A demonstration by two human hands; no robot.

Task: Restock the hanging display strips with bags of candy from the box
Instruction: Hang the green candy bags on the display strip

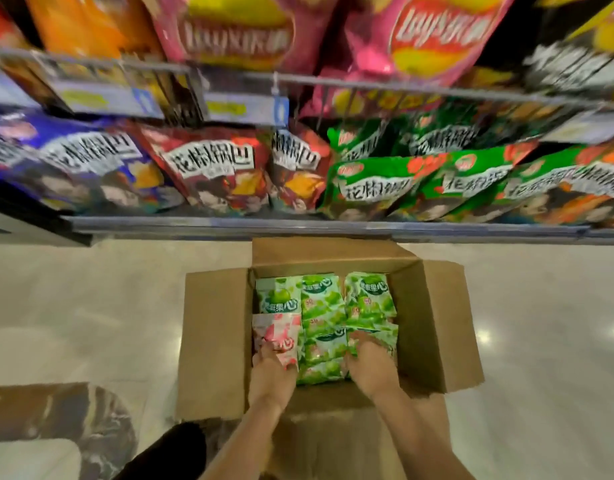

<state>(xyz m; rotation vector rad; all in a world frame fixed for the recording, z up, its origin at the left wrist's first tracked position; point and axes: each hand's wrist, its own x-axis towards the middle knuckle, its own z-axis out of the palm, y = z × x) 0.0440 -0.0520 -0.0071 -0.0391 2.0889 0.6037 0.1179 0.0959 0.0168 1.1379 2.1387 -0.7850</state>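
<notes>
An open cardboard box stands on the floor below the shelves, holding several green candy bags and a pink candy bag at its left side. Both of my hands reach down into it. My left hand has its fingers curled on the pink bag's lower edge. At the right side of the box, my right hand digs its fingers among the green bags and grips one. No hanging display strip is in view.
Shelves above the box carry large crisp and snack bags, with price tags on the upper rail. Shiny pale floor lies to either side of the box. A round patterned surface sits at the lower left.
</notes>
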